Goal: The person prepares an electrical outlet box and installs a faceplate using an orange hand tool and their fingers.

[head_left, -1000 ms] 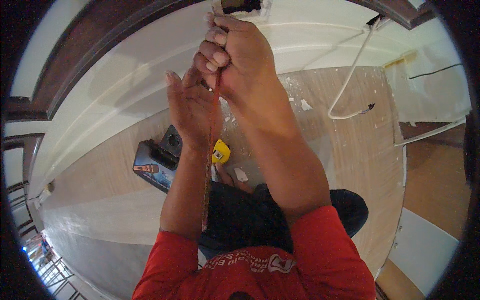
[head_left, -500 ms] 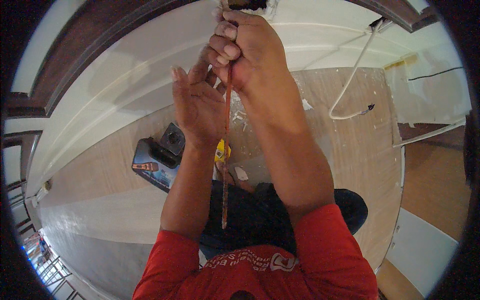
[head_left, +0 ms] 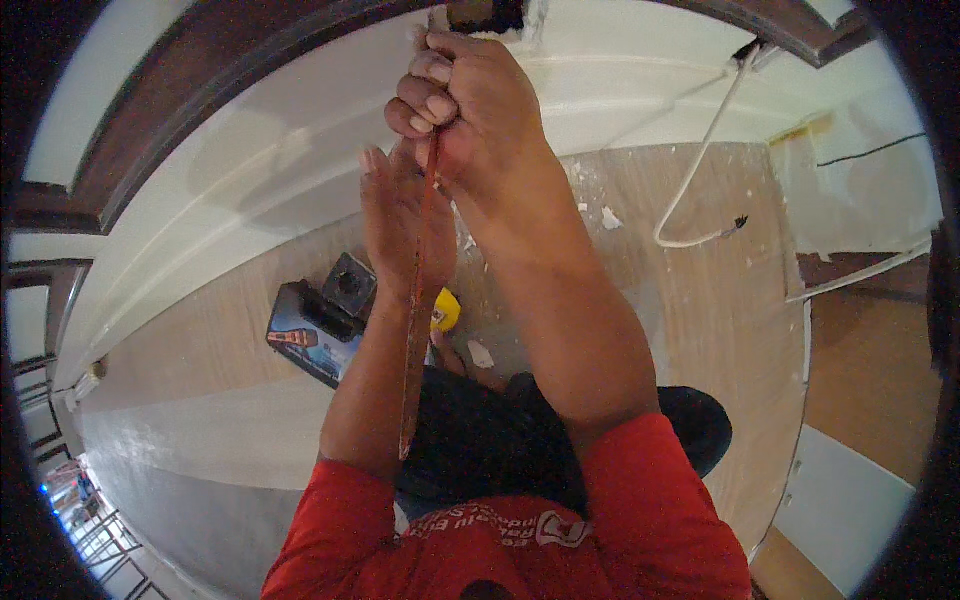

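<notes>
My right hand (head_left: 465, 105) is closed around a long, thin, rusty reddish strip (head_left: 414, 320), possibly a blade, which hangs down toward my lap. Its fingers are at the lower edge of a ragged dark hole (head_left: 485, 15) in the white wall. My left hand (head_left: 400, 225) is open just below and left of it, thumb and fingers raised, some fingertips hidden behind my right hand. Whether it touches the strip I cannot tell.
On the wooden board (head_left: 720, 330) lie a black case (head_left: 310, 330), a dark square block (head_left: 350, 285), a yellow tape measure (head_left: 445, 310) and white scraps. A white cable (head_left: 710, 140) hangs at right from a second hole. Dark-framed panels (head_left: 110, 180) line the left.
Both hands shifted right and my right hand rose half a second ago; now my right hand is back left and lower, with the strip. My left hand sits slightly right of where it began.
</notes>
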Tool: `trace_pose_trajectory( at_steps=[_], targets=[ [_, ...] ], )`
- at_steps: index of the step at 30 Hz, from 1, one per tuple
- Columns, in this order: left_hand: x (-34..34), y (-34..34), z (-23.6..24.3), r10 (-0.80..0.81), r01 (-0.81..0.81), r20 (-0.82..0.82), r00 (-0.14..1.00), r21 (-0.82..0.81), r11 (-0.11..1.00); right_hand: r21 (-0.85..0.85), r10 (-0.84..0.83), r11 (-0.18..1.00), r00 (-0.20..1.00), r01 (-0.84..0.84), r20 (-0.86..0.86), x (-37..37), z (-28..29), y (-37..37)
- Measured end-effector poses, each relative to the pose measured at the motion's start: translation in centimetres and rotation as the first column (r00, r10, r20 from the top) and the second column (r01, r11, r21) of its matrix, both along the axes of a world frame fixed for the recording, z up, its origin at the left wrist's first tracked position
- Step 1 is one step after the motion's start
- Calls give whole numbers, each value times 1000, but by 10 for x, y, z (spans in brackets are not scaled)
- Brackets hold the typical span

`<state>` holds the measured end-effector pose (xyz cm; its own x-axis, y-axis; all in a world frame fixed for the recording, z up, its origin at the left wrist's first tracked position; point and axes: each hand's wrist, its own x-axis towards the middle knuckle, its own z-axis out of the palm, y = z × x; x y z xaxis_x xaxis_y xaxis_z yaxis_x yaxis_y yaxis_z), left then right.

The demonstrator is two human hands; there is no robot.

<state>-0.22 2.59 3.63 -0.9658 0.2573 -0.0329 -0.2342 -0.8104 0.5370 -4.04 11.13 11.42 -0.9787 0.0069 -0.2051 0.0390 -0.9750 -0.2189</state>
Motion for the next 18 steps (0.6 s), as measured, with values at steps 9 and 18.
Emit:
trace_pose_trajectory(
  at_steps=[9,18],
  targets=[
    [1,-6,-3,-12,12,-35,999,5,1000,219,20,976,999,-11,-40,0,7,8],
    [5,-3,-2,9,-9,-11,1000,25,1000,57,-39,997,990,47,-138,-1,3,-3]
  ],
)
